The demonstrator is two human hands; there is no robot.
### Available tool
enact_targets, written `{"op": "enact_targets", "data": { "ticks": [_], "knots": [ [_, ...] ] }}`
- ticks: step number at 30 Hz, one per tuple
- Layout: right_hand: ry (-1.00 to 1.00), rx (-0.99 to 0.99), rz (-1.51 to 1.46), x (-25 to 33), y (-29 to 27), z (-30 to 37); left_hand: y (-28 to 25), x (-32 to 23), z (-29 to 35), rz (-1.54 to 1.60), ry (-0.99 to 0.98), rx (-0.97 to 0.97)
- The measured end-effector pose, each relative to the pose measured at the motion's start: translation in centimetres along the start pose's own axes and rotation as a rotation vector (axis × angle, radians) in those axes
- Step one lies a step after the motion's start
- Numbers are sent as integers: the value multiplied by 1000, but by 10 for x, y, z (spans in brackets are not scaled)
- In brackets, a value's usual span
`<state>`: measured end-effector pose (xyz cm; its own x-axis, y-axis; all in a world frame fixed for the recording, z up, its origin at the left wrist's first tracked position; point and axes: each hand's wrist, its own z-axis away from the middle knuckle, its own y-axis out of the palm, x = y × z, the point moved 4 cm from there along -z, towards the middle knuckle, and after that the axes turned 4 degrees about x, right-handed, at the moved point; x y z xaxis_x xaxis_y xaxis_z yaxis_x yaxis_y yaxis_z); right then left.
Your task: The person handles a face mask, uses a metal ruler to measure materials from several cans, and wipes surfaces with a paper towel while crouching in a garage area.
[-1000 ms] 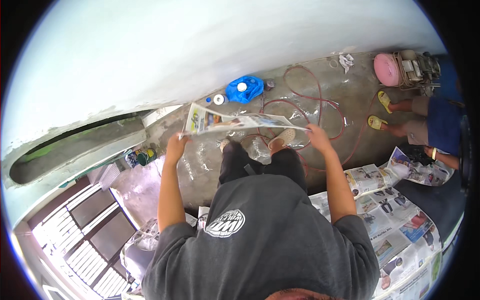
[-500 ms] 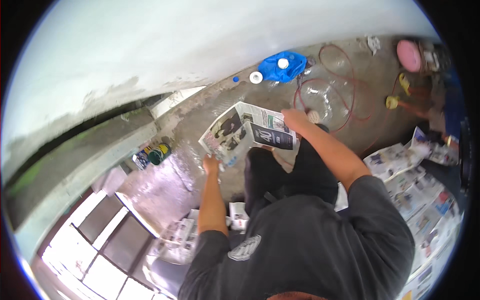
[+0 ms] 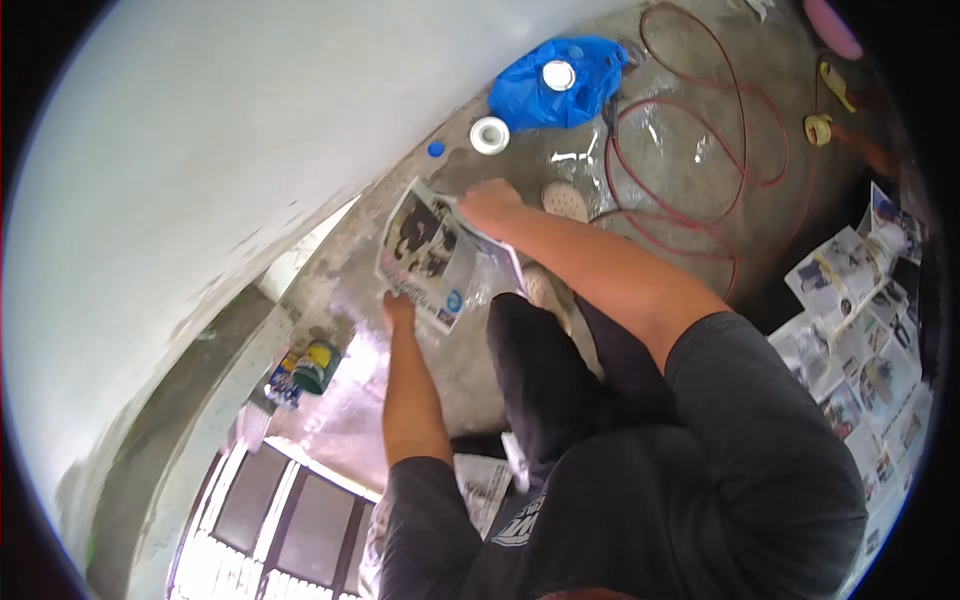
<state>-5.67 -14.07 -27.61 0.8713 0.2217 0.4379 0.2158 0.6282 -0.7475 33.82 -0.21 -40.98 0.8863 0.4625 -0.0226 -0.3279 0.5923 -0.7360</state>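
Note:
A printed newspaper sheet (image 3: 418, 245) hangs between my hands above the concrete floor, with a fold bending its right part back. My left hand (image 3: 400, 309) is closed on the sheet's lower left edge. Further up and to the right, my right hand (image 3: 489, 207) grips the upper edge, its fingers bunched around the paper. Part of the sheet's right side is hidden behind my right hand and forearm.
Along the white wall lie a blue plastic bag (image 3: 520, 98) with a white round lid on it, a white ring-shaped piece (image 3: 489, 136) and a blue cap (image 3: 436, 149). A red hose (image 3: 742, 110) loops across the floor. A green can (image 3: 317, 368) stands left; newspapers (image 3: 850, 275) cover things at right.
My right hand has moved left toward my left hand, and the sheet, spread wide before, is now folded narrower. My view has turned and shifted.

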Motion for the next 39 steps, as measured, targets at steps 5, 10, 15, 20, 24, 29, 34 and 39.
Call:
{"op": "enact_targets", "data": {
  "ticks": [5, 10, 15, 20, 24, 29, 34, 39],
  "knots": [
    [-182, 87, 261, -56, 64, -91, 64, 20, -129, 92, -158, 22],
    [-189, 84, 502, -82, 99, -166, 75, -2, -176, 148, -95, -174],
    [-153, 143, 350, -67, 109, -223, 61, 24, -196, 315, -60, -392],
    [163, 150, 0, -105, 151, -268, 79, 22, -169, 281, -147, -515],
    [21, -92, 237, -97, 193, -294, 89, 37, -156, 430, -204, -449],
    [52, -254, 329, -117, 235, -320, 101, 12, -159, 1076, -122, -395],
    [192, -172, 344, -87, 214, -317, 75, 8, -141, 781, -345, -710],
    [-139, -295, 210, -29, 187, -245, 106, -64, -129, 272, 315, -633]
  ]
}}
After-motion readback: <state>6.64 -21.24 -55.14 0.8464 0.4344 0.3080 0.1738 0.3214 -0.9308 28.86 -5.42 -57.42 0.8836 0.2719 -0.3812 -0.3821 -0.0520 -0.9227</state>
